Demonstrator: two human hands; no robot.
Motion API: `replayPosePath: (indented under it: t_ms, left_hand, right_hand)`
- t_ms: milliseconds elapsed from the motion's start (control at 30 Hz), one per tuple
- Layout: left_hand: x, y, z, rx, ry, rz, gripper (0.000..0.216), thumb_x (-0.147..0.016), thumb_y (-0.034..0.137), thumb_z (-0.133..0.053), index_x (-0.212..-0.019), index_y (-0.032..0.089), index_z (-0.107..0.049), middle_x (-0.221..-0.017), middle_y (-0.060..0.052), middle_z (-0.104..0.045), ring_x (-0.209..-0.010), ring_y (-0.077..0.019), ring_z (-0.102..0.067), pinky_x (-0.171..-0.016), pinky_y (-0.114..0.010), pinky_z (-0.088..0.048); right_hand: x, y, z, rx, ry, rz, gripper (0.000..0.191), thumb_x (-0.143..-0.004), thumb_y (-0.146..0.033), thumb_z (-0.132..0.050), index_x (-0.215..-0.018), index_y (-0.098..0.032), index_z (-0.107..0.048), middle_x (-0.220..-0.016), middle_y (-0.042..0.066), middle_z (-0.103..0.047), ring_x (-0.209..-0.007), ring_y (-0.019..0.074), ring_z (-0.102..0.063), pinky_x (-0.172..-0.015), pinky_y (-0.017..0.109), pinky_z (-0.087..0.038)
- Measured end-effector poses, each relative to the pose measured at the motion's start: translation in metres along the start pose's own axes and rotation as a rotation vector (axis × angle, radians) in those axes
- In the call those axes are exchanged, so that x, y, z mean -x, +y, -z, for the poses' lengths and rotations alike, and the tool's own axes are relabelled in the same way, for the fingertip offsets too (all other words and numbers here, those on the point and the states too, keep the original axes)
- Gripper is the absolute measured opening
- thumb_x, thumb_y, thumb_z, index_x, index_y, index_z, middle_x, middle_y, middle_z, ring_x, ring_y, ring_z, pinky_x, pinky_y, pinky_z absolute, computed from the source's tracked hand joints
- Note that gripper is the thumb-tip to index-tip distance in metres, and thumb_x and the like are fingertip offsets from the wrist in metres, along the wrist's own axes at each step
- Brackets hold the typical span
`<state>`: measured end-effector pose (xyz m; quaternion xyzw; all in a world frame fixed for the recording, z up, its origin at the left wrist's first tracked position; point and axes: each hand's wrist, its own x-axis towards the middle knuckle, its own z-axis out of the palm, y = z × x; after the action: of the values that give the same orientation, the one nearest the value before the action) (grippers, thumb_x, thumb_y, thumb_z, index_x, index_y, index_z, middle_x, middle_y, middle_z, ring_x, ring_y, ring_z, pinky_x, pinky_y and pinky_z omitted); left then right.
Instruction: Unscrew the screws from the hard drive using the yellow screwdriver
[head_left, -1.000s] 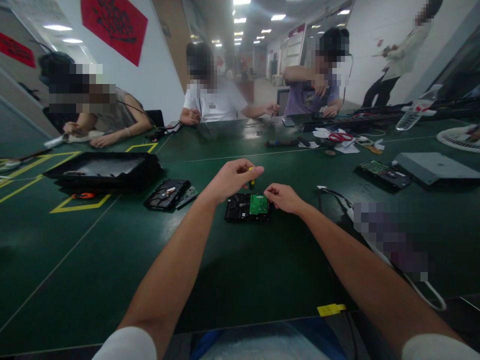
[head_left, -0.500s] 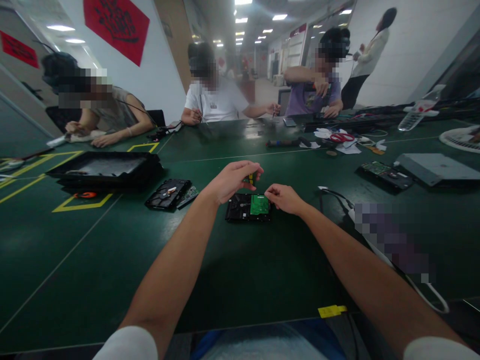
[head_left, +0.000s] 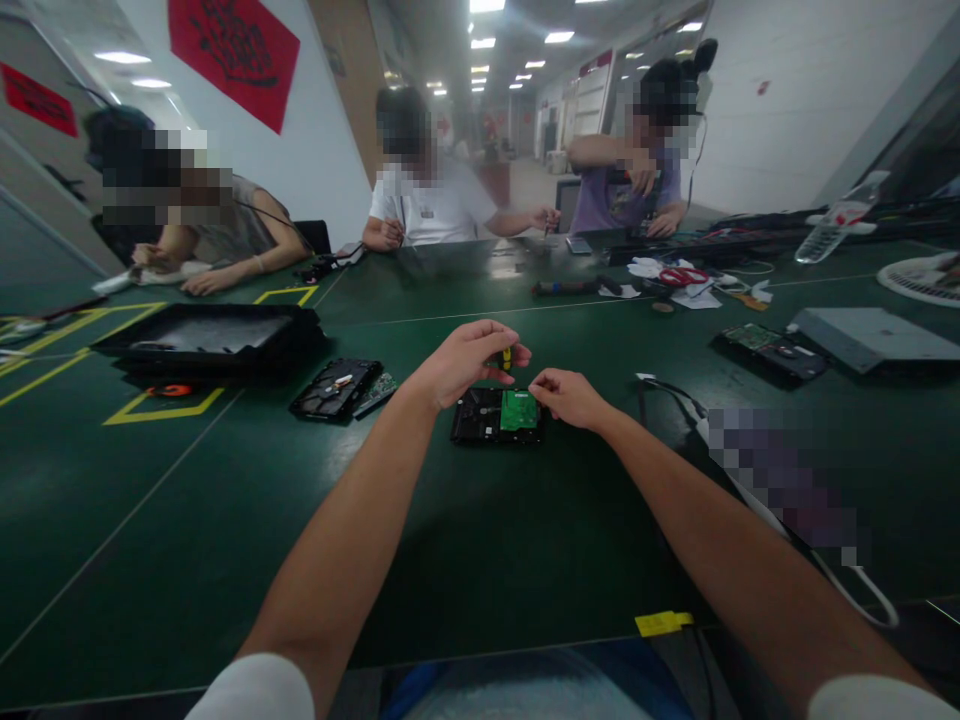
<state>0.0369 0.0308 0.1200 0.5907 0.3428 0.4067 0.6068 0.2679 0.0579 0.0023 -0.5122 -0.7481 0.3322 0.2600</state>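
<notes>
A black hard drive (head_left: 478, 418) lies flat on the green table in front of me, with a green circuit board (head_left: 519, 410) on its right part. Over its far edge, my left hand (head_left: 480, 358) curls around a small yellow-and-black screwdriver (head_left: 507, 357); the tip is hard to make out. My right hand (head_left: 568, 397) has thumb and forefinger pinched together at the board's upper right corner. Whatever sits between those fingertips is too small to tell. Left of my left forearm lie another opened drive (head_left: 336, 389) and a loose circuit board (head_left: 375, 394).
Black trays (head_left: 210, 340) stand stacked on the left. On the right are a third drive (head_left: 771, 352), a grey metal box (head_left: 877, 338) and a cable (head_left: 679, 388) beside my right forearm. Red scissors (head_left: 684, 276) lie farther back. Several people sit across the table.
The screwdriver in my left hand has shifted slightly and shows more of its yellow handle. My right hand stays in place. A standing person at the back right has gone from view.
</notes>
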Motion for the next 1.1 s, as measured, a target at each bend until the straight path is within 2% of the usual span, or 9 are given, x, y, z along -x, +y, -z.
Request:
replayPosePath:
  t_ms: [233, 367, 500, 633, 767, 933, 1100]
  left_hand:
    - [-0.0004, 0.0008, 0.0026, -0.047, 0.042, -0.033, 0.024, -0.093, 0.035, -0.069, -0.097, 0.013, -0.078, -0.095, -0.011, -0.07, -0.089, -0.0194, -0.066, -0.064, -0.026, -0.056]
    - [-0.001, -0.0002, 0.0033, 0.044, 0.029, -0.017, 0.021, -0.095, 0.032, -0.067, -0.105, 0.014, -0.073, -0.096, -0.012, -0.073, -0.089, -0.0221, -0.07, -0.068, -0.032, -0.06]
    - [-0.0025, -0.0019, 0.0019, 0.083, 0.042, -0.014, 0.018, -0.097, 0.032, -0.065, -0.098, 0.015, -0.069, -0.097, -0.012, -0.074, -0.093, -0.0232, -0.071, -0.074, -0.036, -0.062]
    - [-0.002, -0.0028, 0.0021, -0.01, 0.046, -0.044, 0.024, -0.094, 0.039, -0.073, -0.093, 0.015, -0.074, -0.095, -0.009, -0.07, -0.089, -0.0184, -0.066, -0.067, -0.027, -0.058]
    - [-0.0005, -0.0017, 0.0034, -0.078, 0.041, -0.063, 0.026, -0.091, 0.041, -0.077, -0.1, 0.016, -0.08, -0.096, -0.008, -0.068, -0.086, -0.016, -0.062, -0.065, -0.023, -0.054]
    - [0.0, 0.0013, 0.0008, -0.001, 0.063, -0.016, 0.023, -0.091, 0.036, -0.076, -0.099, 0.015, -0.074, -0.093, -0.009, -0.07, -0.086, -0.018, -0.066, -0.067, -0.027, -0.058]
    - [-0.0001, 0.0015, -0.0007, 0.069, 0.059, 0.003, 0.019, -0.092, 0.033, -0.073, -0.097, 0.016, -0.068, -0.099, -0.012, -0.074, -0.095, -0.0229, -0.071, -0.072, -0.034, -0.062]
  right_hand:
    - [0.0007, -0.0002, -0.0002, -0.033, -0.004, 0.003, 0.015, -0.103, -0.031, -0.062, -0.101, -0.02, -0.07, -0.082, 0.002, -0.075, -0.053, 0.0104, -0.063, -0.052, 0.023, -0.048]
    - [0.0002, 0.0012, -0.0014, -0.045, 0.001, -0.003, 0.014, -0.102, -0.032, -0.063, -0.1, -0.02, -0.07, -0.081, 0.002, -0.074, -0.053, 0.0107, -0.062, -0.051, 0.023, -0.048]
    - [0.0, 0.0025, -0.0017, -0.046, 0.004, 0.001, 0.015, -0.102, -0.034, -0.063, -0.1, -0.02, -0.069, -0.081, 0.001, -0.074, -0.053, 0.0111, -0.062, -0.051, 0.024, -0.048]
    - [-0.0002, 0.0021, -0.0011, -0.024, 0.006, 0.019, 0.014, -0.102, -0.032, -0.062, -0.099, -0.02, -0.069, -0.08, 0.001, -0.074, -0.053, 0.0108, -0.062, -0.053, 0.024, -0.047]
    - [-0.0002, 0.0013, -0.0009, -0.03, 0.002, 0.013, 0.015, -0.102, -0.033, -0.062, -0.099, -0.02, -0.069, -0.081, 0.002, -0.075, -0.053, 0.011, -0.063, -0.053, 0.024, -0.047]
    - [-0.0004, 0.0015, -0.0007, -0.034, -0.003, 0.006, 0.015, -0.102, -0.033, -0.063, -0.101, -0.02, -0.07, -0.082, 0.002, -0.075, -0.054, 0.0108, -0.063, -0.053, 0.023, -0.048]
    - [0.0001, 0.0008, -0.0002, -0.014, -0.007, 0.01, 0.016, -0.102, -0.034, -0.063, -0.102, -0.02, -0.069, -0.083, 0.002, -0.075, -0.055, 0.0113, -0.064, -0.052, 0.024, -0.049]
